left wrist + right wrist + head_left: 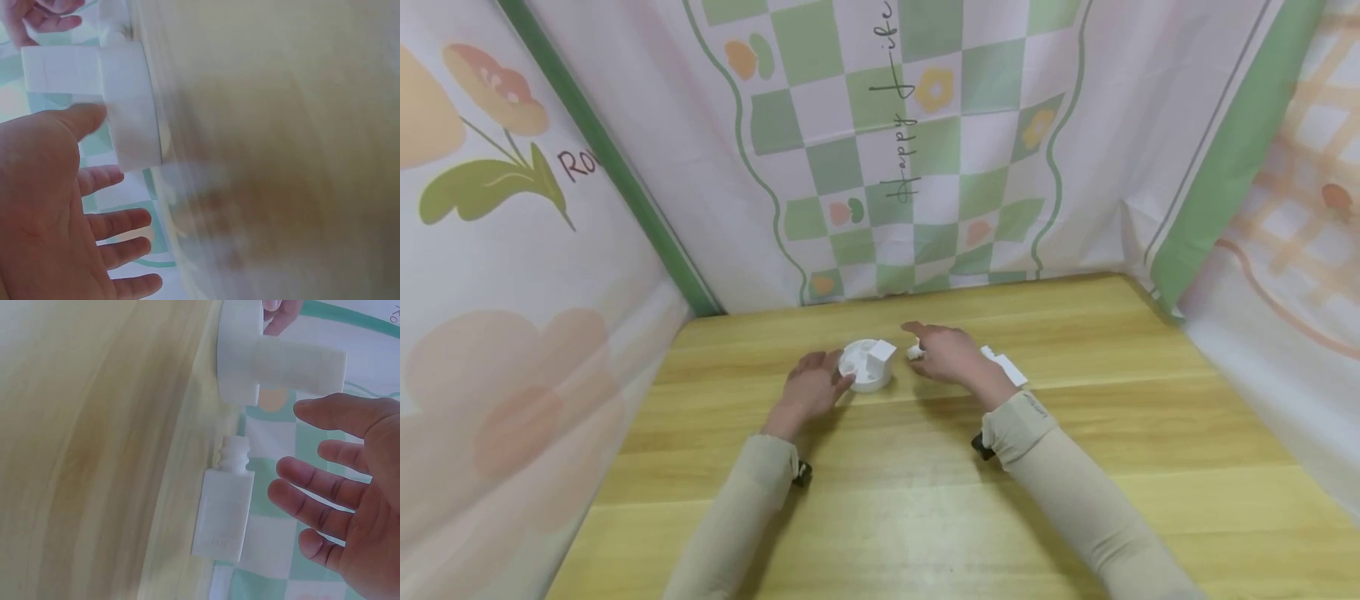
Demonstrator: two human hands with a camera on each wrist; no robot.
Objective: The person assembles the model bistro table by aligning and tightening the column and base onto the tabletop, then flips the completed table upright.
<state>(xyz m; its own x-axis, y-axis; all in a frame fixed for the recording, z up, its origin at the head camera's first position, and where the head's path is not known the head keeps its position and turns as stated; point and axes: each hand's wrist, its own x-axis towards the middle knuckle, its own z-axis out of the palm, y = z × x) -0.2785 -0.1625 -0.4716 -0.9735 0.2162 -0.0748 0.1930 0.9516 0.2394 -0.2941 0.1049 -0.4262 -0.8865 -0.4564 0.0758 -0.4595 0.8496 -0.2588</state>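
A white round base [871, 385] with recesses in its top sits on the table. One white rectangular block [881, 353] stands up from it. My left hand [811, 390] is at the base's left side, thumb and index finger at its rim, the other fingers loosely extended. To the right, my right hand [951, 356] hovers with spread fingers, holding nothing. In the right wrist view, a white piece with a square body and ridged neck [223, 512] lies below those fingers. The head view shows its neck; the hand hides the body. Another white piece [1006, 367] lies beside my right wrist.
Everything rests on a wood-grain table [917, 517]. A hanging cloth with green checks [880, 167] rises behind its far edge, and printed cloths hang at the left [497, 350] and right [1292, 275].
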